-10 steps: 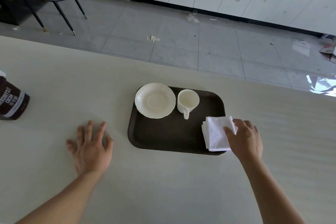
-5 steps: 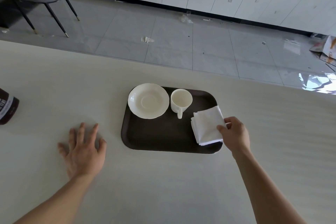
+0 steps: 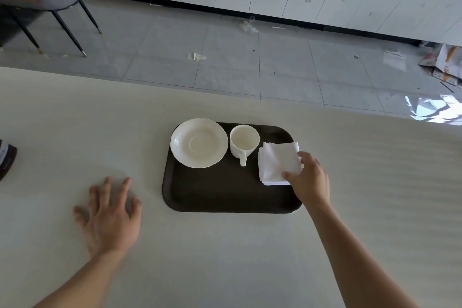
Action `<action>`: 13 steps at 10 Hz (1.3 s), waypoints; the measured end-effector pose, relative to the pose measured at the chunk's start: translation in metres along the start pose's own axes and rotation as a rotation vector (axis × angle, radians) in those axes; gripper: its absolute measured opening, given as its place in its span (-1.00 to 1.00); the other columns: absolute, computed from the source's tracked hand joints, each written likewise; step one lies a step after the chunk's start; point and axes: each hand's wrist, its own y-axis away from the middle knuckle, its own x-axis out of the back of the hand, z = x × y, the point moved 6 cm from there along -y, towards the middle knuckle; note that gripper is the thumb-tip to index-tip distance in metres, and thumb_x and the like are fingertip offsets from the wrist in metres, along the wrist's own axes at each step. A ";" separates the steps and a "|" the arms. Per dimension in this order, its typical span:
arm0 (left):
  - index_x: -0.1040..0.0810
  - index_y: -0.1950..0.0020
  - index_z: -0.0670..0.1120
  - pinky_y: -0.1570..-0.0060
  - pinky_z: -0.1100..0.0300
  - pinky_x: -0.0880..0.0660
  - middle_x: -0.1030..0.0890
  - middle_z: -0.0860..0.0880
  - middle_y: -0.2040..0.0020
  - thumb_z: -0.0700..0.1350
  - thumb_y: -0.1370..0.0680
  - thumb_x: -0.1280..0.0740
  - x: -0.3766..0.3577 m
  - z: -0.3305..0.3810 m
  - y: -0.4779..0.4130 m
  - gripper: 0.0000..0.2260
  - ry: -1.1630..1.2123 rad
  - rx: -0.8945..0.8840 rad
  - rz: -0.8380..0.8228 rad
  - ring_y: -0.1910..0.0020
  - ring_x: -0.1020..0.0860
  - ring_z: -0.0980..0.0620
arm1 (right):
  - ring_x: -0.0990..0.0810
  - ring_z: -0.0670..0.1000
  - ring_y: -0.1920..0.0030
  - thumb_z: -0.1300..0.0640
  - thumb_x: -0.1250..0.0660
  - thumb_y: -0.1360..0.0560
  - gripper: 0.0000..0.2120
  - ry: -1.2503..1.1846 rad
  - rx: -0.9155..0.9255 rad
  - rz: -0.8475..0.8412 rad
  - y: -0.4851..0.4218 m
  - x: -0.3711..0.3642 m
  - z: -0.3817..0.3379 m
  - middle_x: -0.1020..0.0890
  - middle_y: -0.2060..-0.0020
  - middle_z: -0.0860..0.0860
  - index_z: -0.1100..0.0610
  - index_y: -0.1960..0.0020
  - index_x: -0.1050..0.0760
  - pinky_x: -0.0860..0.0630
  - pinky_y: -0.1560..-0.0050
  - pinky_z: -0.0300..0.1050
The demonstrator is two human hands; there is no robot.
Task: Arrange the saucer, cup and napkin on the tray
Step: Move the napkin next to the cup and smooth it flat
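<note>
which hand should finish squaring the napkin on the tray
Right. The right hand already pinches the napkin at its near corner on the tray. The left hand lies flat on the table, off the tray's far side.

We see a dark tray (image 3: 225, 197) on the pale table (image 3: 225, 257), carrying a saucer (image 3: 199, 142) at its far left, a cup (image 3: 244, 141) just beside it, and a folded white napkin (image 3: 278, 162). Our right hand (image 3: 310, 180) pinches the napkin's near corner; our left hand (image 3: 110, 217) lies flat, fingers spread, on the table.
</note>
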 end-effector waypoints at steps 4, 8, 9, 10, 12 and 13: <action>-0.30 -0.49 0.18 -0.44 -0.28 0.06 -0.23 -0.07 -0.57 0.21 -0.48 -0.02 0.001 0.001 -0.001 -0.44 -0.003 0.006 -0.010 -0.57 -0.08 -0.14 | -0.26 0.12 -0.47 -0.16 -0.47 -0.41 -0.51 0.317 0.388 -0.036 0.022 -0.027 -0.019 -0.27 -0.55 -0.01 -0.19 -0.32 -0.50 -0.38 -0.31 0.13; -0.31 -0.48 0.16 -0.43 -0.29 0.03 -0.24 -0.07 -0.57 0.21 -0.48 -0.02 0.004 0.003 0.001 -0.44 0.013 -0.001 -0.003 -0.56 -0.09 -0.14 | -0.28 0.09 -0.48 -0.20 -0.36 -0.49 -0.48 0.378 0.442 -0.094 0.019 -0.041 -0.030 -0.36 -0.49 0.00 -0.21 -0.42 -0.36 -0.37 -0.34 0.07; -0.32 -0.48 0.16 -0.43 -0.29 0.03 -0.25 -0.07 -0.57 0.21 -0.48 -0.02 0.004 0.003 0.000 -0.44 0.010 -0.001 0.000 -0.56 -0.10 -0.15 | -0.24 0.10 -0.50 -0.11 -0.44 -0.47 -0.43 0.361 0.464 -0.140 0.023 -0.038 -0.028 -0.33 -0.51 0.00 -0.20 -0.44 -0.37 -0.38 -0.37 0.10; -0.31 -0.48 0.16 -0.42 -0.29 0.02 -0.25 -0.07 -0.57 0.21 -0.48 -0.01 0.003 0.002 0.000 -0.43 -0.001 -0.002 -0.003 -0.56 -0.10 -0.15 | -0.31 0.16 -0.47 0.16 -0.43 -0.50 -0.49 0.307 0.497 -0.138 0.024 -0.034 -0.023 -0.40 -0.47 0.05 -0.15 -0.39 -0.46 -0.46 -0.31 0.15; -0.31 -0.49 0.17 -0.43 -0.28 0.05 -0.24 -0.07 -0.57 0.22 -0.47 -0.01 0.002 0.002 0.000 -0.42 0.007 0.001 -0.001 -0.56 -0.09 -0.15 | -0.42 0.22 -0.39 0.23 -0.40 -0.51 -0.60 0.305 0.534 -0.097 0.015 -0.031 -0.029 -0.51 -0.38 0.11 -0.06 -0.30 -0.57 -0.55 -0.17 0.18; -0.32 -0.48 0.15 -0.43 -0.29 0.04 -0.26 -0.08 -0.56 0.21 -0.47 -0.03 0.003 0.002 0.000 -0.43 0.006 -0.006 0.006 -0.56 -0.10 -0.15 | -0.42 0.20 -0.40 0.22 -0.39 -0.52 -0.60 0.318 0.541 -0.102 0.008 -0.034 -0.034 -0.50 -0.39 0.09 -0.08 -0.31 -0.56 -0.55 -0.17 0.15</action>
